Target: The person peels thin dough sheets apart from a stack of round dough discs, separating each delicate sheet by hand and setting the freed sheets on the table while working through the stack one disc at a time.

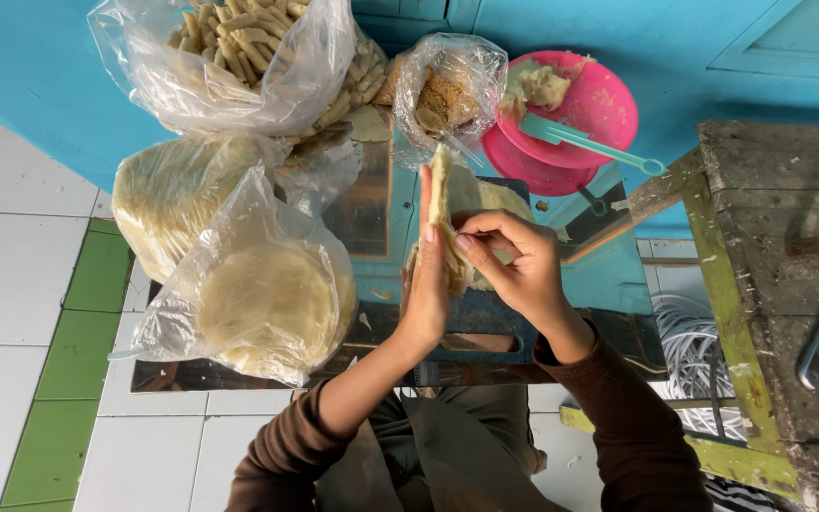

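Observation:
My left hand (426,284) stands edge-up with flat fingers, backing a thin pale dough wrapper (455,190). My right hand (514,261) pinches the same wrapper from the right, folding it against the left palm. Both hands hover over a small shiny metal table (376,213). A pink bowl (599,104) with pale filling and a teal spatula (580,139) sits just behind the hands. What lies inside the fold is hidden.
Clear bags surround the table: round wrappers (272,303) at front left, another stack (168,194) behind it, finished rolls (239,47) at the back, brown crumbs (443,95). A worn wooden bench (779,265) stands right, with a white cable coil (689,341) beneath. White and green floor tiles lie left.

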Available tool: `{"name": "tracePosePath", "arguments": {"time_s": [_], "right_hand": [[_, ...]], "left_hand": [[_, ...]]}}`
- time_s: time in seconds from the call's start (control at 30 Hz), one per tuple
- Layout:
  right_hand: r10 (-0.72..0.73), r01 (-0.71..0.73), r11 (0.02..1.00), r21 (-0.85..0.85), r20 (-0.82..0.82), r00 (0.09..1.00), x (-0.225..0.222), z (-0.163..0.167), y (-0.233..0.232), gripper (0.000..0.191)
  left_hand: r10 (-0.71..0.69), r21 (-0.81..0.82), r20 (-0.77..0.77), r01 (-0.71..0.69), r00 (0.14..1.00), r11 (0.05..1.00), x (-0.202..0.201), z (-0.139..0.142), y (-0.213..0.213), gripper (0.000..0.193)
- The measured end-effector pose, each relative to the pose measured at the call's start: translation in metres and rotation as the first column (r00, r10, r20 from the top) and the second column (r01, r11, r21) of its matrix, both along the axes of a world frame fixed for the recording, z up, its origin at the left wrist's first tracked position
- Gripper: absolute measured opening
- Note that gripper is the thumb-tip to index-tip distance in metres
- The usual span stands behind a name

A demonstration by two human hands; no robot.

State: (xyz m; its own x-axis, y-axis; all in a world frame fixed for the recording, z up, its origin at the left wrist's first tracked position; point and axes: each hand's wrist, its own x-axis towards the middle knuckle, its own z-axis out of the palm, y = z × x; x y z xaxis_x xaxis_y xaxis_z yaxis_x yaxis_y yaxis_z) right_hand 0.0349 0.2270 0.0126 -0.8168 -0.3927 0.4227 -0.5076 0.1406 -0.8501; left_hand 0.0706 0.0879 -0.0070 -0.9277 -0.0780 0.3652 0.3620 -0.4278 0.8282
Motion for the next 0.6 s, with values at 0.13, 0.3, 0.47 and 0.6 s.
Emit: {"name": "tracePosePath", "arguments": {"time_s": [0.13, 0.3, 0.47, 0.6], "right_hand": [[0.08, -0.069, 0.993, 0.091, -0.129, 0.988, 0.003, 0.009, -0.003, 0.013], [0.151, -0.115, 0.976, 0.185, -0.189, 0.97, 0.009, 0.012, -0.007, 0.009], [0.164, -0.11, 0.971, 0.213, -0.257, 0.952, -0.007, 0.015, -0.005, 0.01], [0.11, -0.105, 0.993, 0.06, -0.092, 0.99, -0.016, 0.02, 0.0, 0.008]], "left_hand": [[0.041, 0.049, -0.007, -0.04, 0.999, 0.998, 0.006, -0.017, 0.006, 0.079], [-0.011, 0.336, 0.155, -0.042, 0.988, 0.941, 0.013, -0.061, 0.025, 0.068], [0.254, -0.09, 0.129, -0.244, 0.958, 0.966, 0.004, -0.084, 0.03, 0.07], [0.112, -0.15, 0.196, -0.083, 0.974, 0.985, -0.019, -0.065, 0.018, 0.079]]}}
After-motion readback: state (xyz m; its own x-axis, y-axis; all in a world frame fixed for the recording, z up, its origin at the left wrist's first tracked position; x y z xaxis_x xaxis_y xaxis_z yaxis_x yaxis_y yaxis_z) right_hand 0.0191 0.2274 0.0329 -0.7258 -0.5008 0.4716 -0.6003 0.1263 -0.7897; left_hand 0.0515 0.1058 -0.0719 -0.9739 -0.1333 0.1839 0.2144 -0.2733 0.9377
